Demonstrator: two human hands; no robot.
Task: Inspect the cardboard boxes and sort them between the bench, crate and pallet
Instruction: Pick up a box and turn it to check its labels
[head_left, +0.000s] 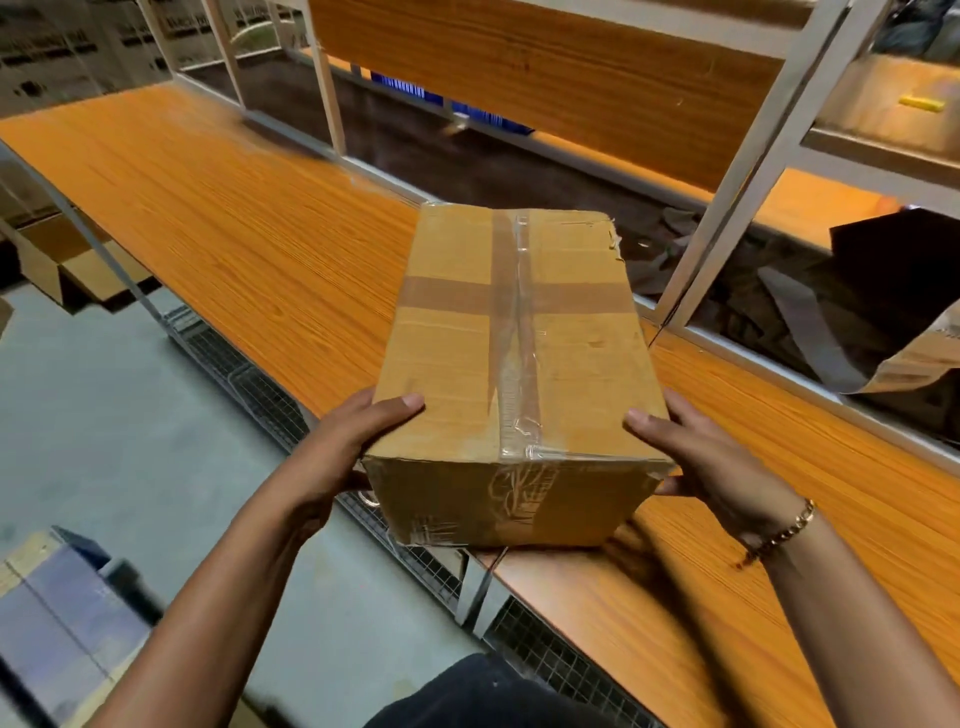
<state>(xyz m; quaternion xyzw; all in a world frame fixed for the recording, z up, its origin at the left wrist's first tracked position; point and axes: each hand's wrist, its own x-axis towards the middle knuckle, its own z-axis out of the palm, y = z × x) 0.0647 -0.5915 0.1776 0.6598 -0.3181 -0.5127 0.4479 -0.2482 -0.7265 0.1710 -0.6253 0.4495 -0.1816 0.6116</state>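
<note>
The taped cardboard box (514, 364) sits between both hands over the front edge of the orange bench (234, 234), its long side running toward 12 o'clock. The left hand (343, 447) grips the near corner at 8 o'clock and the right hand (717, 467) grips the one at 4 o'clock. Both thumbs lie flat on top. The fingers are hidden beneath. Whether the box rests on the bench I can't tell.

Warm indoor light, bright on the orange bench top (234, 218), glare streaks on the clear tape (524, 332); dark recess behind, far-left edge motion-blurred, frame uprights (748, 171) bent by wide-angle distortion
</note>
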